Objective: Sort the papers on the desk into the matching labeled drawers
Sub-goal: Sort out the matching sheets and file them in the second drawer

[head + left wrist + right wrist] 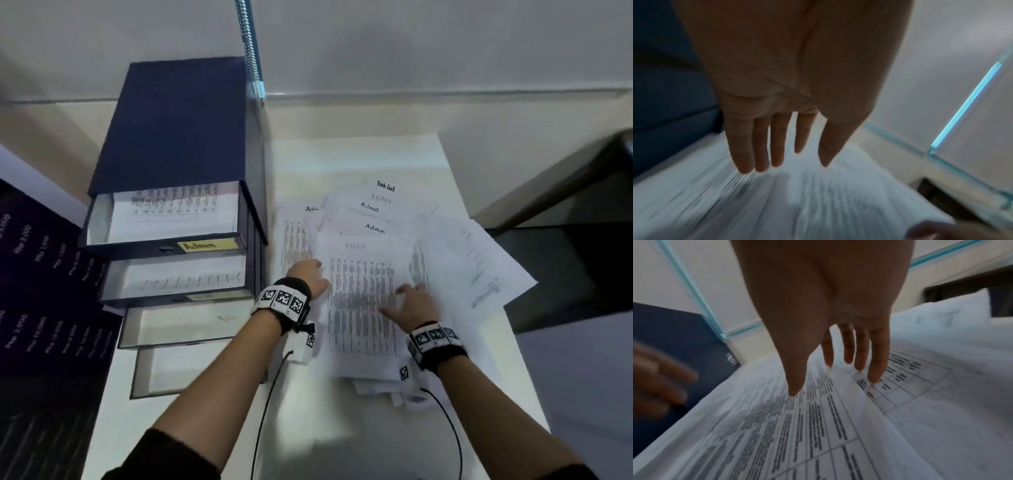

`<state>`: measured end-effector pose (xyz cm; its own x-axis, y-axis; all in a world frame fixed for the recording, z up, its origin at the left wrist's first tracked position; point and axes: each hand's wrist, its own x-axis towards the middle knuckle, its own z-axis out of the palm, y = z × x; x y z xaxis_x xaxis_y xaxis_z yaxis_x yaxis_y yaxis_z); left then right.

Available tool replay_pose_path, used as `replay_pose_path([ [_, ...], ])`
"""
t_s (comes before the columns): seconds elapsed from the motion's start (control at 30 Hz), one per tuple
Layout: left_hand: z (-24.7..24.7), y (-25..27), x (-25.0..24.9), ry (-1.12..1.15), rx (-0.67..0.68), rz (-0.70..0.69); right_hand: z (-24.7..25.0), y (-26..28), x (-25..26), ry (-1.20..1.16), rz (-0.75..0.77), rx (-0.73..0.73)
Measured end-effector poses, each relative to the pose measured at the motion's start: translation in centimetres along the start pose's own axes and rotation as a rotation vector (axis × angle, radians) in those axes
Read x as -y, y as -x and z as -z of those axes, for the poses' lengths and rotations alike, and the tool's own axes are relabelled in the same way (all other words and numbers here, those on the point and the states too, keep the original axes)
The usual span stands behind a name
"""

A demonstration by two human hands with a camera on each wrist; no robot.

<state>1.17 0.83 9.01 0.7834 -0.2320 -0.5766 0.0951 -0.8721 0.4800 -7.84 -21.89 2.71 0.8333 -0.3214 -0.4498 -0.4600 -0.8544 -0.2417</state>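
- The right hand (412,301) lies spread, fingers straight, over the top sheet (359,294) of the paper pile; in the right wrist view its thumb tip touches the printed table while the fingertips (876,376) reach the sheet's right edge and the page beneath it. It pinches nothing.
- The left hand (308,277) is also flat and spread, fingers straight, at the left edge of the same sheet; in the left wrist view, its fingers (760,146) hover just over blurred paper, and contact cannot be told.
- Between the two hands sits the top sheet, a dense table with a faint heading; beyond the fingers fan out more papers (373,209), several headed "Admin", one "Task List".
- Further sheets (479,263) spread out to the right of the right hand, on the white desk (342,428).
- Left of the left hand stands the dark blue drawer unit (171,137), its drawers pulled out in steps; the top drawer (164,219) holds a printed sheet and bears a yellow "Admin" label (207,245).
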Motion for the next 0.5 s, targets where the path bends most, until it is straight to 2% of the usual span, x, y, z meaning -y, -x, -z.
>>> replay_pose_path([
  [0.1, -3.9, -2.4, 1.6, -0.033, -0.024, 0.128, -0.4, -0.6, -1.0, -0.202, -0.152, -0.046],
  [0.23, -5.9, -3.4, 2.1, 0.221, -0.188, 0.146, -0.7, -1.4, -0.8, -0.450, -0.171, -0.023],
  [0.37, -6.1, -3.6, 1.4, 0.408, -0.296, 0.146, -1.2, -2.0, -2.2, -0.513, -0.098, 0.010],
  [0.5, -6.7, -3.8, 1.2, 0.398, -0.283, 0.114, -0.6, -2.4, -3.9, -0.449, -0.105, 0.073],
])
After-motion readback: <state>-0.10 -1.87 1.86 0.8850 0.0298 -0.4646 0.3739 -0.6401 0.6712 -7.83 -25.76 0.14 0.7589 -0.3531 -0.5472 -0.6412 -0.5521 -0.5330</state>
